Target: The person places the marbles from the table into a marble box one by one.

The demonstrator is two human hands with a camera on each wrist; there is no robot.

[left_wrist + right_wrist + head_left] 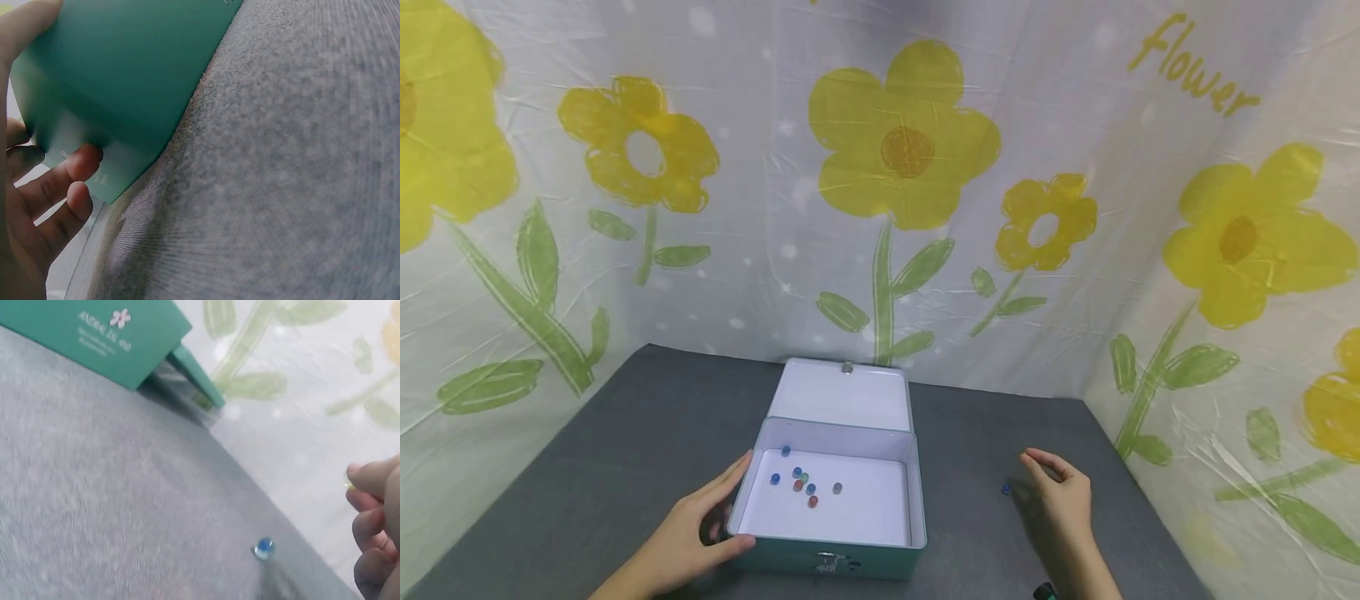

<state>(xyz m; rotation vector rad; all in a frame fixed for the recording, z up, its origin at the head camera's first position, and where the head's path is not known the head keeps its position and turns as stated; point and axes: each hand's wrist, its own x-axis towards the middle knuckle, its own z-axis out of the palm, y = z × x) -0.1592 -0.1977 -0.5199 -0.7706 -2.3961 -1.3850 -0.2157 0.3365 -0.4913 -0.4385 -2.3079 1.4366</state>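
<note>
A green tin box (917,521) with a white inside stands on the dark table, its lid (842,392) folded back behind it. My left hand (688,521) grips the box at its left front corner, thumb on the front and fingers along the left side. Several glass marbles lie inside, among them a blue marble (775,479), a red marble (812,502) and a grey marble (837,488). Right of the box, my right hand (1063,496) pinches a small yellowish marble (348,485) between thumb and index finger, mostly hidden by the fingertips. It is held above the table, near a blue marble (264,548).
Flower-printed sheeting (760,250) hangs behind and along both sides of the table (595,450). A small dark object (1044,592) shows at the bottom edge of the head view, by the right forearm.
</note>
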